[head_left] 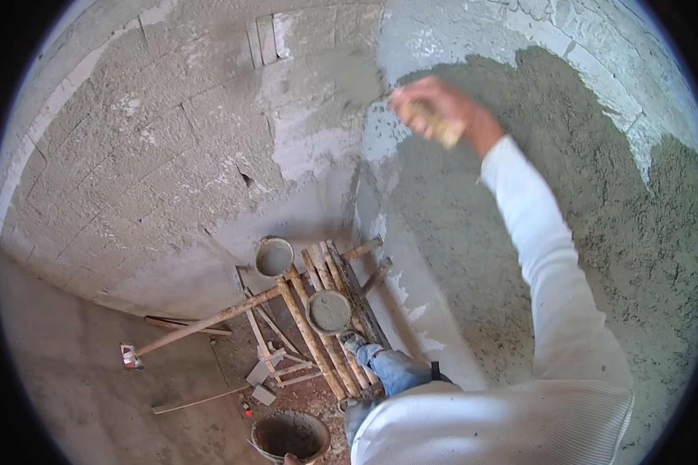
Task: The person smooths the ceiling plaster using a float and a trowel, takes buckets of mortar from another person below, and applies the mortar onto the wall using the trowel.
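My right hand (430, 108), blurred by motion, is raised to the wall corner at the end of a white sleeve. Its fingers are wrapped round the yellowish wooden handle of a trowel (446, 136). The trowel's blade is a grey smear against the mortar on the left wall. At the bottom edge, a small part of my left hand (291, 459) shows at the rim of a dark bucket (265, 422). The thumb lies over the rim and the other fingers are hidden. Wet grey mortar (473, 186) covers much of the right wall.
Below, a scaffold of wooden poles (310, 329) bears two mortar buckets, one grey (274, 258) and one nearer (329, 312). My foot (354, 341) stands on the poles beside them. A long pole (209, 319) slants left; wood scraps and blocks (264, 394) lie on the floor.
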`<act>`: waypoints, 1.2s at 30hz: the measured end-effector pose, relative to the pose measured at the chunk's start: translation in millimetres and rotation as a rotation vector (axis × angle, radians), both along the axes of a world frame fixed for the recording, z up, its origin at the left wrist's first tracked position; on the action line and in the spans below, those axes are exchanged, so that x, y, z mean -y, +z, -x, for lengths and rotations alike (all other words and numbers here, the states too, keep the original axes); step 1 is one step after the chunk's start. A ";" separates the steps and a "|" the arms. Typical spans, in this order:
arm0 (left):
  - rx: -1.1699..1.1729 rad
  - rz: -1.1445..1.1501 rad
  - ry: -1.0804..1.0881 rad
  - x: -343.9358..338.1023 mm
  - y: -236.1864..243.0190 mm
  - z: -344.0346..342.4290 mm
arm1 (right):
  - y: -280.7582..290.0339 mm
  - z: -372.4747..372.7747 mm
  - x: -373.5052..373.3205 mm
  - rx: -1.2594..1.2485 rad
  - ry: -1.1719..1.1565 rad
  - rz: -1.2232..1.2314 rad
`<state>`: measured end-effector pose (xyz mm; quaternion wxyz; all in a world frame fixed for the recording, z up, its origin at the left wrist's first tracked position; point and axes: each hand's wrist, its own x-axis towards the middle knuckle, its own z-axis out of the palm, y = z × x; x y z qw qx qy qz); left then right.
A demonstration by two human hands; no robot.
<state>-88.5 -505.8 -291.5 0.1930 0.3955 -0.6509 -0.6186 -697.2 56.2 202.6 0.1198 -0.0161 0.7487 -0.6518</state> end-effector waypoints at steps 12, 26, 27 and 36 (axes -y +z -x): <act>0.313 0.210 -0.136 -80.7 128.9 170.9 | -181.3 -219.5 56.5 -0.003 0.311 -1.024; -0.174 0.330 -0.479 -91.4 243.4 252.8 | -253.4 -338.5 254.9 -0.742 0.344 -1.089; -0.167 0.333 -0.488 -92.3 249.5 243.2 | -266.6 -346.8 259.7 -0.724 0.484 -1.129; -0.285 0.320 -0.482 -81.6 273.1 205.4 | -289.9 -364.2 258.5 -0.207 0.654 -0.631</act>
